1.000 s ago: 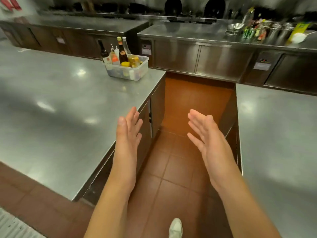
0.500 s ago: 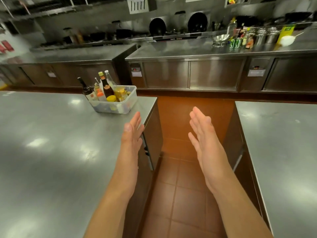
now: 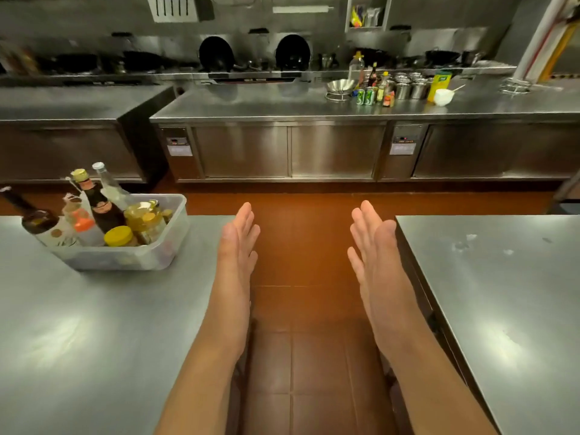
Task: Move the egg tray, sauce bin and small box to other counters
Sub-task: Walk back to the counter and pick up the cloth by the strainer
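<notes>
The sauce bin [image 3: 131,257], a clear plastic tub full of bottles and jars, stands on the steel counter at my left, near its far right corner. My left hand [image 3: 237,246] is held flat and upright just right of the bin, over the counter's edge, holding nothing. My right hand [image 3: 372,246] mirrors it across the aisle, palm facing inward, fingers straight, beside the right counter's corner. I see no egg tray or small box.
A steel counter [image 3: 78,340] is on my left and another [image 3: 502,293] on my right, with a red tiled aisle between. A long back counter [image 3: 266,105] carries a metal bowl, cans, bottles, canisters and a white bowl. Woks lean behind it.
The view has moved forward down the aisle and tilted up. The sauce bin is now much closer at my left. Both hands stay flat and apart, holding nothing.
</notes>
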Available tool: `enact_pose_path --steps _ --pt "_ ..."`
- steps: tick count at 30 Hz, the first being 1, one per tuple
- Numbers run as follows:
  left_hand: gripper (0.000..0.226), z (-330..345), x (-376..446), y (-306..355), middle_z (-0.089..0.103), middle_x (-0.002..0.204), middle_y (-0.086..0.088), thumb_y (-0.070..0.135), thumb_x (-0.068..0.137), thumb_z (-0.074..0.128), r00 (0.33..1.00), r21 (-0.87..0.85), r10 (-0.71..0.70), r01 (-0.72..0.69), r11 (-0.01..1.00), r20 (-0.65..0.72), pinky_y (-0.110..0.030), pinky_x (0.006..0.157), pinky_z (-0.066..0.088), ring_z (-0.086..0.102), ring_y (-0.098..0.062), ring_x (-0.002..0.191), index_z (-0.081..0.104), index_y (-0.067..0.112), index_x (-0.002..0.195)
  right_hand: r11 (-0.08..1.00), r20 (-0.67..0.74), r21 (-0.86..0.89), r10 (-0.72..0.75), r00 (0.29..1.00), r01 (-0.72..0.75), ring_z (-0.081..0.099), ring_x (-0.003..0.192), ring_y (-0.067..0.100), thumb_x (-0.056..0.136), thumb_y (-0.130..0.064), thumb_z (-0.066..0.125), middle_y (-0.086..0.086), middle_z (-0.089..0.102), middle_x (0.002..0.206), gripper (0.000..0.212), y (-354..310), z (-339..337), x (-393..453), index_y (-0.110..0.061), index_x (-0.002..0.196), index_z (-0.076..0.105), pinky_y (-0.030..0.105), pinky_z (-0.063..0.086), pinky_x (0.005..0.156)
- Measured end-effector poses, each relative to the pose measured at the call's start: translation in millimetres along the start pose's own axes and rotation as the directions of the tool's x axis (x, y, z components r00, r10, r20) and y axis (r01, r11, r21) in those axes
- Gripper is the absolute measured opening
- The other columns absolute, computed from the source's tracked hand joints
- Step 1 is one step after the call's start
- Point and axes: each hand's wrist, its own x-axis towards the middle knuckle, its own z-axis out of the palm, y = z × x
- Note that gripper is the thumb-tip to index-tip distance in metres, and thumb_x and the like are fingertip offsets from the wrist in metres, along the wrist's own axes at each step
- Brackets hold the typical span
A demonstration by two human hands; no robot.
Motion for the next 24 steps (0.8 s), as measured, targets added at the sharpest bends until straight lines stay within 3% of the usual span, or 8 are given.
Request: enact_pose_path --steps 6,10,12,17,21,24 --pt "0.068 38.8 95.9 -22.2 0.032 0.153 0.036 0.072 0.083 0.017 0.991 0.031 -0.038 0.035 0.999 0.129 -0.026 0.119 0.018 0.033 0.012 0.139 0.029 0.052 0.148 1.000 -0.113 0.005 0.013 0.993 -0.013 0.016 0.143 -0.008 0.044 -0.108 0.026 -0.034 0.014 0.160 0.117 14.5 -25.6 77.4 -0.057 0.150 0.013 0.028 0.012 0.116" --pt "0.066 72.0 164.0 -37.5 0.031 0.153 0.035 0.073 0.082 0.017 0.985 0.062 -0.069 0.060 0.996 0.161 -0.027 0.119 0.017 0.032 0.011 0.139 0.029 0.057 0.144 0.999 -0.137 0.019 0.049 0.989 -0.047 0.019 0.142 -0.009 0.075 -0.087 0.022 -0.037 0.018 0.158 0.082 25.0 -53.3 147.4 -0.057 0.151 0.017 0.027 0.013 0.119" --pt "0.066 88.8 195.3 -36.6 0.032 0.154 0.032 0.073 0.081 0.017 0.985 0.071 -0.047 0.036 0.997 0.167 -0.028 0.120 0.017 0.032 0.008 0.141 0.030 0.056 0.143 0.999 -0.128 0.022 0.041 0.991 -0.038 0.019 0.142 -0.009 0.081 -0.078 0.020 -0.037 0.019 0.157 0.073 25.5 -68.1 181.9 -0.057 0.151 0.017 0.022 0.014 0.114" --pt "0.085 122.2 277.8 -24.3 0.034 0.156 0.029 0.088 0.074 0.023 0.982 0.046 0.004 -0.013 0.999 0.189 -0.029 0.122 0.017 0.033 0.008 0.141 0.029 0.049 0.149 0.999 -0.109 0.030 -0.040 0.993 0.044 0.019 0.143 -0.013 0.079 -0.083 0.019 -0.040 0.021 0.156 0.075 11.1 -96.0 269.0 -0.059 0.150 0.017 0.024 0.014 0.115" --pt "0.076 138.8 329.1 -29.2 0.036 0.156 0.025 0.072 0.082 0.016 0.985 0.014 -0.006 0.003 1.000 0.173 -0.034 0.123 0.018 0.034 0.004 0.142 0.029 0.044 0.152 0.998 -0.087 0.053 -0.033 0.996 0.038 0.022 0.144 -0.009 0.073 -0.087 0.021 -0.037 0.023 0.157 0.082 13.6 -104.6 323.3 -0.058 0.150 0.020 0.023 0.016 0.114" --pt "0.078 144.2 367.1 -44.2 0.037 0.153 0.030 0.081 0.079 0.019 0.986 0.046 -0.014 0.006 0.999 0.167 -0.028 0.120 0.021 0.036 0.009 0.139 0.031 0.049 0.150 0.999 -0.080 0.044 -0.002 0.997 0.005 0.024 0.142 -0.010 0.079 -0.081 0.019 -0.039 0.025 0.154 0.074 23.8 -105.1 358.5 -0.058 0.149 0.021 0.018 0.018 0.109"
